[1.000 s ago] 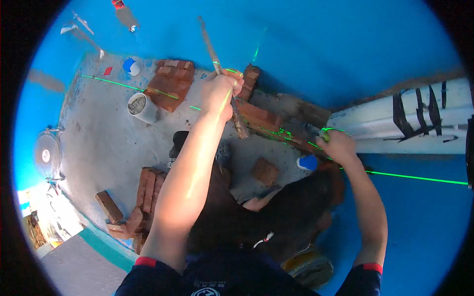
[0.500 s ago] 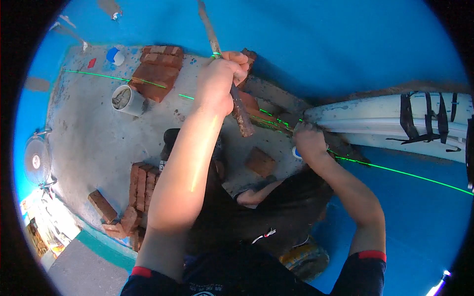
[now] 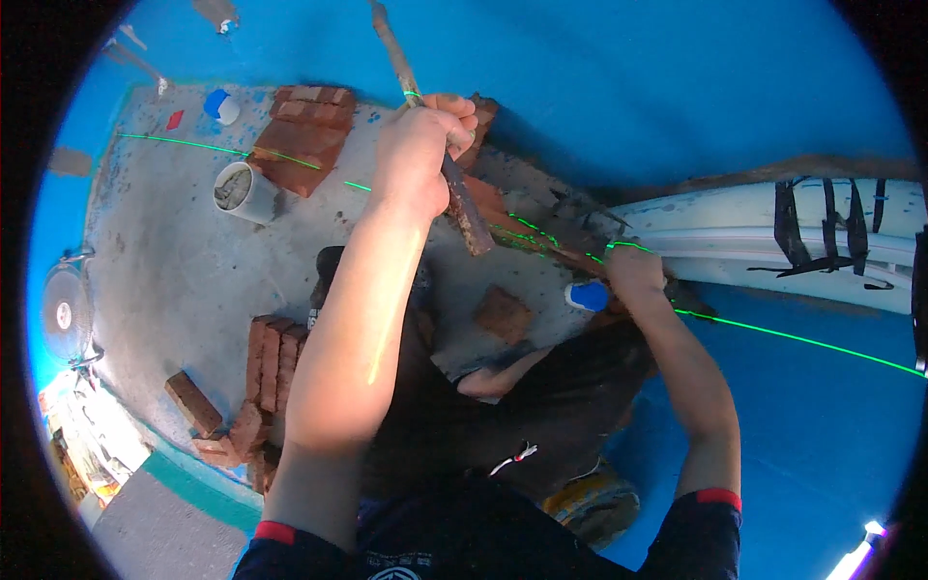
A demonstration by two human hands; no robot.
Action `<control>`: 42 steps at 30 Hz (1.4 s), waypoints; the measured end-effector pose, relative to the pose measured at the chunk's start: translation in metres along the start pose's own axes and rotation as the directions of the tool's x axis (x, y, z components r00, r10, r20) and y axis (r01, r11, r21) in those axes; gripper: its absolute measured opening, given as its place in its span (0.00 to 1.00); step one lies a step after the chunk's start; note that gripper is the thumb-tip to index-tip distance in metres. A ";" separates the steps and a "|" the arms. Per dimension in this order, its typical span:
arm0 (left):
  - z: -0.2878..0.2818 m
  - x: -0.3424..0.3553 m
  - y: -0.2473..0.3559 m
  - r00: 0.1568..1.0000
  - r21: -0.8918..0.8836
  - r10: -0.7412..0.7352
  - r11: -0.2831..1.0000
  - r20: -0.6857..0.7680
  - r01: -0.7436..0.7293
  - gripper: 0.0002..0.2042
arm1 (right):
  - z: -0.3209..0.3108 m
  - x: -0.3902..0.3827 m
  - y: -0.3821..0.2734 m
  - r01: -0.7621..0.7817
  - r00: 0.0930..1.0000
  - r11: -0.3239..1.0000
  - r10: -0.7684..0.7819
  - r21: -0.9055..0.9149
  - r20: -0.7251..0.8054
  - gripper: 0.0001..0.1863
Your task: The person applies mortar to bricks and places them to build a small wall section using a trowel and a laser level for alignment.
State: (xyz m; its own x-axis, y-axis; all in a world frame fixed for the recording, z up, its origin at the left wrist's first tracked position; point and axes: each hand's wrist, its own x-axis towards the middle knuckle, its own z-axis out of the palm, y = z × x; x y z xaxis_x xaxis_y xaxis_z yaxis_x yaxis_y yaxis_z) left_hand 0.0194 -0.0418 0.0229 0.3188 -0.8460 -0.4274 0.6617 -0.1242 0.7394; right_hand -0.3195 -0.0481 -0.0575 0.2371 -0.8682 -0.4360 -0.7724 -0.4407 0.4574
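Note:
My left hand point(image 3: 420, 145) is wrapped round a long, dirty stick point(image 3: 465, 210), raised at a slant over a low brick course point(image 3: 483, 190) along the blue wall. My right hand point(image 3: 635, 274) is curled at the right end of that course, beside white pipe-like lengths point(image 3: 735, 232) strapped with black tape; what its fingers hold is hidden. A blue-and-white container point(image 3: 586, 297) lies just left of it. Bright green lines run across the floor, bricks, hands and wall. A loose brick point(image 3: 502, 312) lies below the course.
A white bucket of grey mortar point(image 3: 246, 193) stands left of a brick stack point(image 3: 300, 145). More bricks point(image 3: 275, 358) are heaped at lower left, near a fan point(image 3: 64, 312). A second blue-and-white container point(image 3: 221, 107) sits at the back. A stained bucket point(image 3: 590, 507) is behind my legs.
The view has shifted, so bricks and floor sit farther up and left. My right hand moved over the blue-and-white container, then back right of it. My left hand keeps its grip on the stick.

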 end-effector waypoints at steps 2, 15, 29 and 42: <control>-0.002 0.002 -0.002 1.000 -0.011 0.005 1.000 -0.005 -0.005 0.11 | -0.028 -0.012 0.000 -0.118 0.992 0.978 0.124 0.174 -0.023 0.12; 0.009 -0.004 -0.007 0.999 -0.045 -0.027 0.999 0.031 0.028 0.11 | -0.032 0.043 0.039 0.021 0.974 0.736 -0.168 0.676 0.152 0.33; 0.006 0.005 -0.002 1.000 -0.052 0.004 0.999 -0.006 -0.004 0.11 | 0.001 0.107 0.040 -0.041 0.958 0.818 -0.130 0.573 0.255 0.37; 0.005 0.006 0.000 1.000 -0.056 0.020 0.998 0.004 -0.020 0.11 | -0.037 0.074 0.071 -0.459 0.853 0.124 -0.213 0.880 0.476 0.25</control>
State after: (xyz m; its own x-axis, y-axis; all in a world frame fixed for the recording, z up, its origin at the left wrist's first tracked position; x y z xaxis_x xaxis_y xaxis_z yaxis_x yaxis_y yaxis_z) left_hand 0.0183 -0.0494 0.0232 0.3292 -0.8505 -0.4101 0.6922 -0.0780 0.7175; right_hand -0.3351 -0.1520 -0.0287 0.0863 -0.5385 -0.8382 -0.7230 0.5449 -0.4246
